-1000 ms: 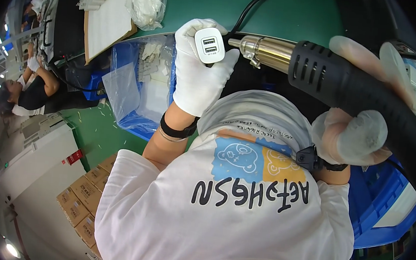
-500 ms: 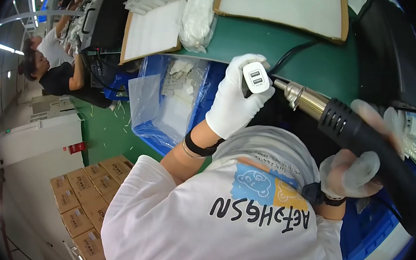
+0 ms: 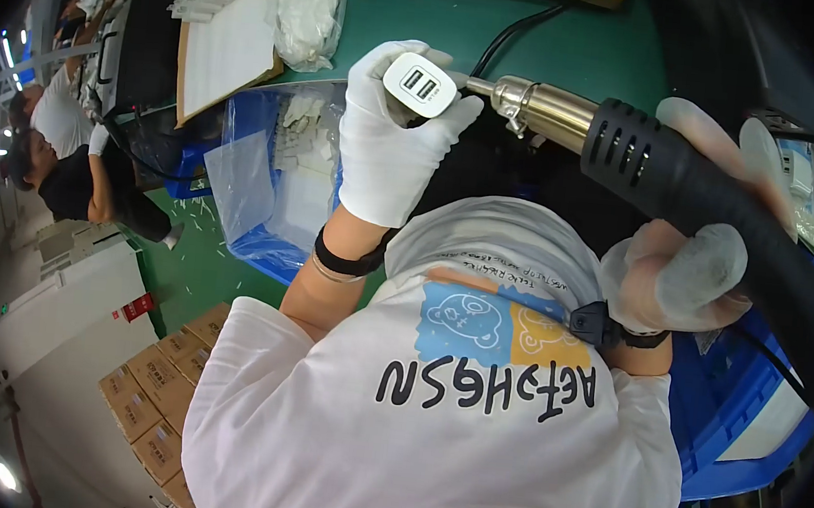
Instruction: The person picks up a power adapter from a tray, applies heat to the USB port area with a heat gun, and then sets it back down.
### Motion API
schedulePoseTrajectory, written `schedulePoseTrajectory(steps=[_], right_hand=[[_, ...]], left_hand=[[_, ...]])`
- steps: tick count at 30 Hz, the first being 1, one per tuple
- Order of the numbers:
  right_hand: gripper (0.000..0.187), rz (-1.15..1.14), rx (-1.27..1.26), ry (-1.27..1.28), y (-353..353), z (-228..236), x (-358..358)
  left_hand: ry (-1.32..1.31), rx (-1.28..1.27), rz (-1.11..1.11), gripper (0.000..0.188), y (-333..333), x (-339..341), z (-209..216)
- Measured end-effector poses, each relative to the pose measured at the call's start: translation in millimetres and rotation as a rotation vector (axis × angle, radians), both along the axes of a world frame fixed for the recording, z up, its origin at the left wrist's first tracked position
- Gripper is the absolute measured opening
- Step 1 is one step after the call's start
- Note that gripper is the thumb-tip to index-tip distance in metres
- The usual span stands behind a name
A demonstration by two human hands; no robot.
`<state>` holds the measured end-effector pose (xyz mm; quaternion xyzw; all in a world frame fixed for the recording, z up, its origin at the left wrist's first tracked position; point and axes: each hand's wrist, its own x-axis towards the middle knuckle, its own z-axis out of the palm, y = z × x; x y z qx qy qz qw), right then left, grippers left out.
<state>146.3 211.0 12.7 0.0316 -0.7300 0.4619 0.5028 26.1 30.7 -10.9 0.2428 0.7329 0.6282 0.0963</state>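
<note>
My left hand (image 3: 377, 153), in a white glove, holds a small white USB charger (image 3: 421, 86) between thumb and fingers. The charger's face with two ports is turned up towards me. A black hot air gun (image 3: 652, 155) with a metal barrel reaches in from the right, and its narrow nozzle (image 3: 480, 85) points at the charger's side. Whether the nozzle touches the charger I cannot tell. Around the gun's black body is my right hand (image 3: 664, 279), with translucent covers on its fingers. Its fingers show on the far side and its thumb on the near side; the gun hides the palm.
A blue bin (image 3: 274, 259) lined with clear plastic holds white pieces on the left. On the green table (image 3: 429, 26) lie a foam-lined carton (image 3: 226, 50), a clear plastic bag (image 3: 308, 14) and a black cable (image 3: 511, 39). Another blue bin (image 3: 738, 428) is at right. Two people work at far left.
The whole view has shifted, so hands, gun and table appear further up and left. The charger has turned slightly in my left hand. Both hands keep their hold.
</note>
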Motion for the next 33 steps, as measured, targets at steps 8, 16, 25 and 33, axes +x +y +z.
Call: schedulePoseTrajectory(steps=[8,16,25,33], right_hand=[[0.052,-0.012,0.042,-0.035,1,0,4],[0.055,-0.018,0.034,-0.073,0,1,9],[0.061,0.008,-0.046,-0.160,-5,3,14],[0.055,0.067,-0.069,-0.102,-2,-1,16]], left_hand=[[0.055,-0.030,0.017,0.062,-1,5,-5],[0.145,-0.110,0.023,0.062,-4,3,-8],[0.173,-0.051,0.032,0.061,-4,0,-15],[0.103,0.009,0.010,0.059,-4,2,-17]])
